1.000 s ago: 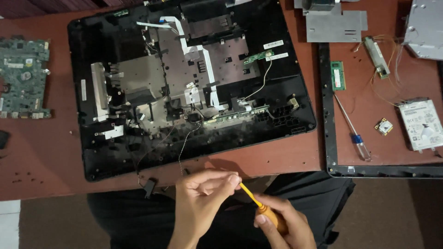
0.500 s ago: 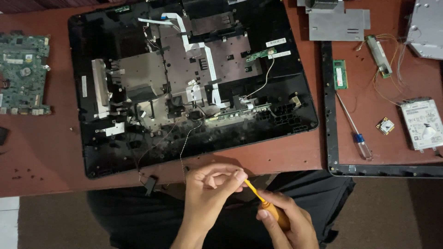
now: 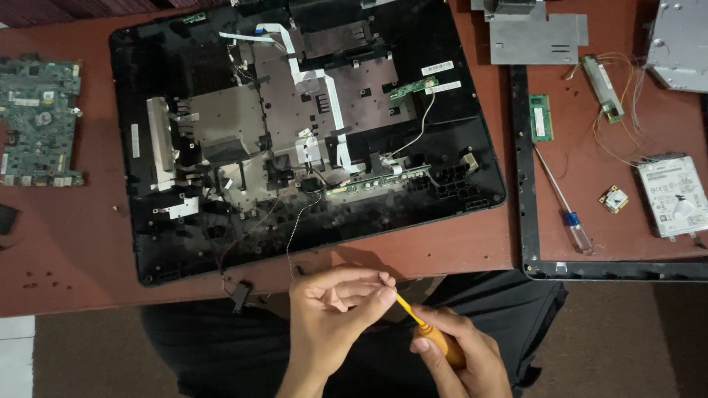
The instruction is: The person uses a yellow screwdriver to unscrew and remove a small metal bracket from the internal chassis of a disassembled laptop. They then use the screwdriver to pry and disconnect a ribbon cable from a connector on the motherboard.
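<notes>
— Start with the biggest piece: where do we stand on the opened monitor chassis [image 3: 310,140]?

— We have it lying face down on the worktop [image 3: 81,243], back cover off, metal shielding and white ribbon cables bared. By our reckoning the strip-down is well along, since so much already lies apart from it.

— Such as?

— The black bezel frame [image 3: 525,191] to the right, the green circuit board [image 3: 38,121] at far left, a grey metal plate [image 3: 535,35] at the top, the silver drive [image 3: 672,195] and a small memory stick [image 3: 540,118] inside the frame. A blue-handled screwdriver [image 3: 564,199] lies there unused.

— And what is left?

— The shielding, the cables and a narrow board along the lower edge remain in place (so more screws, we would judge).

— Our hands?

— Below the worktop edge, over the lap. Our right hand [image 3: 461,354] is clenched on the orange-handled screwdriver [image 3: 431,335]; the fingers [image 3: 369,291] of our left hand [image 3: 332,317] pinch at its tip. Whether a screw sits there, we cannot tell.
</notes>
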